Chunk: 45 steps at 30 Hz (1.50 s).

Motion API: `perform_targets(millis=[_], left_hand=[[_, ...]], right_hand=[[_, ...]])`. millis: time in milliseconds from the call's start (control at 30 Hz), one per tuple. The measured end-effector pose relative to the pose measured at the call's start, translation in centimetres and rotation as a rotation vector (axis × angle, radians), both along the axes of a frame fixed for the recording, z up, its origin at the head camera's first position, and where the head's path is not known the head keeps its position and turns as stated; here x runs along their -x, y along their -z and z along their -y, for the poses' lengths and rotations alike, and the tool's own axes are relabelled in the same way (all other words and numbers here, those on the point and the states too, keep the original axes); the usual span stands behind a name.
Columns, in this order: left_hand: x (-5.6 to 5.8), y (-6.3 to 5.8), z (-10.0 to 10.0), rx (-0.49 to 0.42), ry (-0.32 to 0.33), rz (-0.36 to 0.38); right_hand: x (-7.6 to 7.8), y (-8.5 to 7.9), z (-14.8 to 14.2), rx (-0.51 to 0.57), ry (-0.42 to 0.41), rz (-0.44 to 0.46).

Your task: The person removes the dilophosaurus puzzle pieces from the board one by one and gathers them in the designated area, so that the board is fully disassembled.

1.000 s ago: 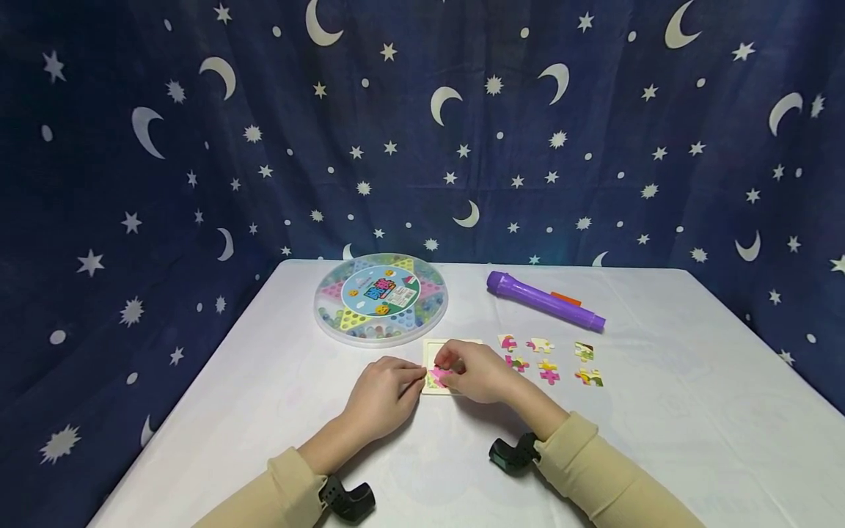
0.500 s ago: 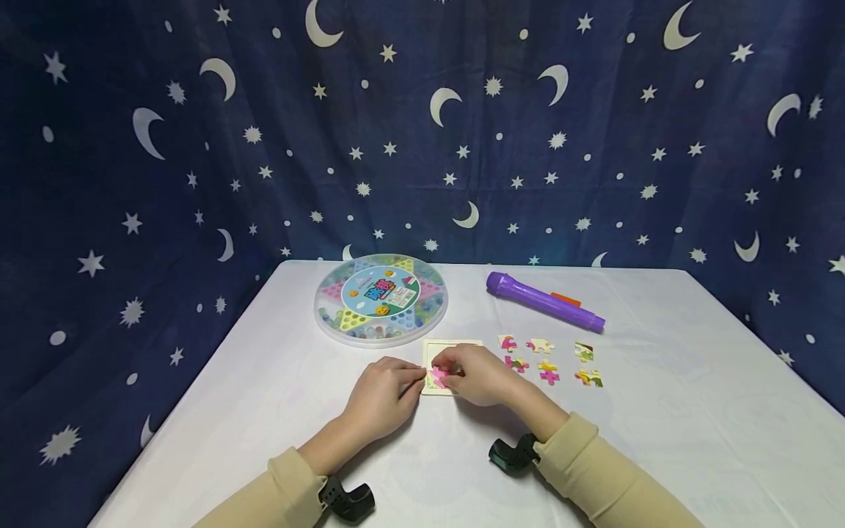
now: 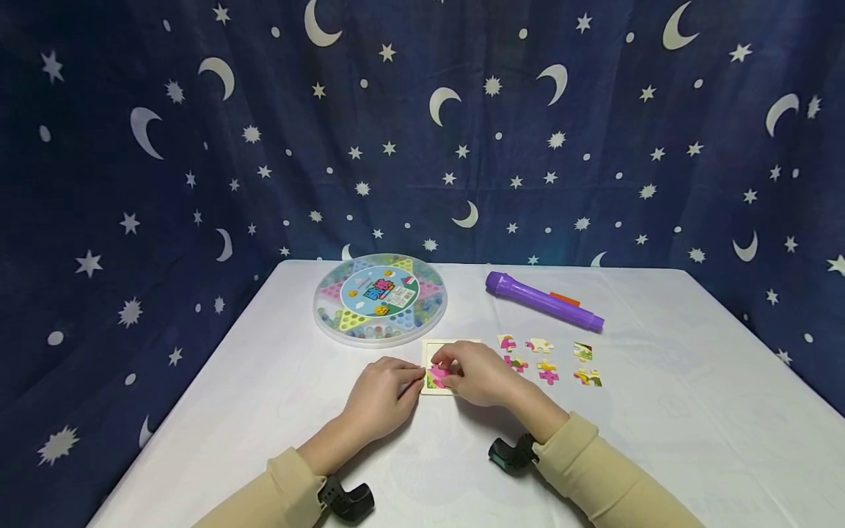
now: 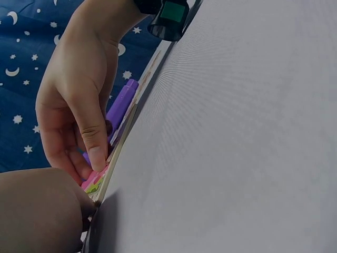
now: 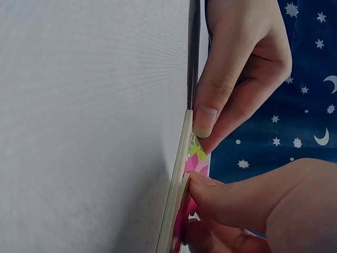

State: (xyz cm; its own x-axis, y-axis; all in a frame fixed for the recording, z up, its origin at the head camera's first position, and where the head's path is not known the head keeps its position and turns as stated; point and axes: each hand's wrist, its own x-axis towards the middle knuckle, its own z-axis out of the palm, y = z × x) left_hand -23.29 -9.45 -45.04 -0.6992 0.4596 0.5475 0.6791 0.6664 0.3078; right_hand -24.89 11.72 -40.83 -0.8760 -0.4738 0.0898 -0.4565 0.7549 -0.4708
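Note:
A small square puzzle tray [image 3: 430,355] with a pale raised border lies on the white table, pink and green jigsaw pieces [image 3: 436,377] showing in its near left part. My left hand [image 3: 384,396] holds the tray's left edge between thumb and fingertips. Over the tray, my right hand [image 3: 480,372] pinches a jigsaw piece [image 5: 184,191] between thumb and fingers; its thin wooden edge shows in the right wrist view. The right fingers hide most of this piece and much of the tray. In the left wrist view the right thumb [image 4: 97,157] points down at the tray.
Several loose jigsaw pieces [image 3: 548,371] lie right of the tray. Behind it sit a round clear-lidded marble board game [image 3: 380,301] and a purple toy microphone [image 3: 544,301] with an orange part. A dark curtain [image 3: 502,147] with moons and stars hangs behind the table.
My right hand has shifted slightly toward me and its fingers have moved a little over the tray. More pink and green shows beside them. The left hand stays on the tray's edge.

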Motion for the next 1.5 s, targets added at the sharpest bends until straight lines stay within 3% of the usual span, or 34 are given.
perform_targets(millis=[433,667,1267,1500], left_hand=[[-0.1,-0.1,0.3,-0.008,0.001,-0.005],[-0.1,-0.1,0.3,-0.003,-0.005,-0.009],[-0.1,0.0,0.1,-0.017,0.007,-0.007],[-0.2,0.2,-0.1,-0.009,-0.011,0.017]], right_hand=[[-0.1,-0.3,0.3,0.003,0.015,-0.024],[-0.1,-0.5,0.3,0.030,-0.022,-0.027],[0.6,0.2,-1.2,0.233,-0.012,0.071],[0.7,-0.5,-4.1,0.303,0.091,0.148]])
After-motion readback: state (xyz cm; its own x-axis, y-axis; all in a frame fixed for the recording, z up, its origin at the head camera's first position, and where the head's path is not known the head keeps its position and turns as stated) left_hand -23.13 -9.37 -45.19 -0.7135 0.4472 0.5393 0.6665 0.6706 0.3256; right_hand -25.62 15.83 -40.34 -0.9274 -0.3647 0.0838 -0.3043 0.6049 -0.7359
